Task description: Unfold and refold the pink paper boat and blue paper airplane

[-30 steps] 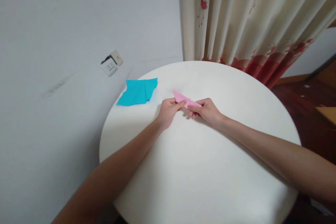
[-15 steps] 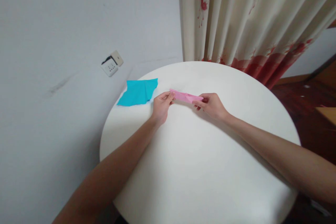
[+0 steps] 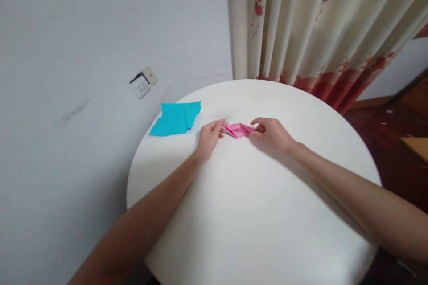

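Observation:
A pink folded paper (image 3: 238, 130) lies low over the table, spread into a boat-like shape with pointed ends and a hollow in the middle. My left hand (image 3: 210, 136) pinches its left end between thumb and fingers. At the right end, my right hand (image 3: 272, 133) has its thumb against the tip and other fingers curled behind, while the index finger arches clear above. The fingertips partly hide both ends of the paper.
A creased sheet of blue paper (image 3: 175, 119) lies at the round white table's (image 3: 247, 213) left rear edge. A wall with a socket (image 3: 139, 86) rises on the left. A flowered curtain (image 3: 301, 22) hangs behind the table.
The pink paper has gone from a narrow, flat strip to a wider shape with an open middle, and sits slightly lower. My right index finger has lifted off it.

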The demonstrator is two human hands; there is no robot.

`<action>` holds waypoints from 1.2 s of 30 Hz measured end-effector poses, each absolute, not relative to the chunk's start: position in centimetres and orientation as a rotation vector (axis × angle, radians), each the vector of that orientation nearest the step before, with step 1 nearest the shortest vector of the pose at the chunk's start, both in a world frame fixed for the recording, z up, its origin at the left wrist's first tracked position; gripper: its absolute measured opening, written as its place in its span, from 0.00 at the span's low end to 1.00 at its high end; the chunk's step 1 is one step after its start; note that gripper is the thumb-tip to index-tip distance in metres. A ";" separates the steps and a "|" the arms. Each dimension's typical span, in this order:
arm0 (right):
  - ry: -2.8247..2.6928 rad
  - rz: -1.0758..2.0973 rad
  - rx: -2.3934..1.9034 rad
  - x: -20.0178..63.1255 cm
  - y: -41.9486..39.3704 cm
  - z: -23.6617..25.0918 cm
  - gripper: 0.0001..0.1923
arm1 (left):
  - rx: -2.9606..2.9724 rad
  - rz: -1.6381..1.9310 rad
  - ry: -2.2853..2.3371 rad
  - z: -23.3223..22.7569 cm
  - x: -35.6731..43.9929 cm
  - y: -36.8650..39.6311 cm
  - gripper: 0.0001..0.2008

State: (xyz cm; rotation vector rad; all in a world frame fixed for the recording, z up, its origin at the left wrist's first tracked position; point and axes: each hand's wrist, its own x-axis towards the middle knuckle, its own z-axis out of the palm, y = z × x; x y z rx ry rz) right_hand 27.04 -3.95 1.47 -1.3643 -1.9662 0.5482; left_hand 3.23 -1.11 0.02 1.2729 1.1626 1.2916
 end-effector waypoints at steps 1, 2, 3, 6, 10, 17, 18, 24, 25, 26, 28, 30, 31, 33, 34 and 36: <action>-1.997 0.537 -1.376 27.1 -4.0 1.6 0.17 | 1.270 1.301 1.170 0.0 3.2 -1.1 0.19; -2.035 0.521 -1.386 27.2 -4.0 1.8 0.19 | 1.266 1.311 1.177 0.0 3.2 -1.1 0.19; -2.075 0.499 -1.394 27.3 -4.0 1.9 0.19 | 1.262 1.321 1.182 0.0 3.2 -1.1 0.18; -2.179 0.419 -1.398 27.4 -4.1 2.4 0.18 | 1.267 1.331 1.172 0.0 3.3 -1.1 0.17; -2.212 0.393 -1.324 27.2 -4.3 2.8 0.13 | 1.292 1.322 1.096 -0.1 3.4 -1.2 0.17; -2.135 0.444 -1.243 27.2 -4.1 2.5 0.09 | 1.267 1.255 1.051 0.2 3.7 -1.3 0.17; -2.133 0.446 -1.237 27.2 -4.1 2.5 0.09 | 1.262 1.252 1.056 0.2 3.7 -1.3 0.17; -2.170 0.380 -1.238 26.9 -4.5 3.0 0.11 | 1.198 1.293 1.059 -0.1 3.5 -1.1 0.18; -2.183 0.356 -1.251 26.9 -4.6 3.2 0.11 | 1.183 1.300 1.065 -0.2 3.4 -1.0 0.18; -2.193 0.326 -1.267 26.9 -4.7 3.4 0.11 | 1.167 1.306 1.074 -0.2 3.4 -1.0 0.18; -2.198 0.257 -1.308 27.1 -4.7 3.9 0.12 | 1.146 1.309 1.085 -0.2 3.4 -0.9 0.18; -2.174 0.181 -1.369 27.8 -4.5 4.3 0.12 | 1.146 1.314 1.089 -0.1 3.3 -0.9 0.18; -2.149 0.138 -1.410 28.4 -4.2 4.5 0.12 | 1.153 1.315 1.089 -0.1 3.3 -0.9 0.18; -2.073 0.045 -1.514 29.8 -3.5 4.8 0.12 | 1.164 1.316 1.090 -0.1 3.3 -1.0 0.19; -2.018 -0.002 -1.566 30.6 -3.0 4.9 0.12 | 1.166 1.316 1.091 -0.1 3.3 -1.0 0.19; -1.921 -0.083 -1.648 32.5 -2.1 4.9 0.13 | 1.169 1.313 1.087 -0.1 3.3 -0.9 0.19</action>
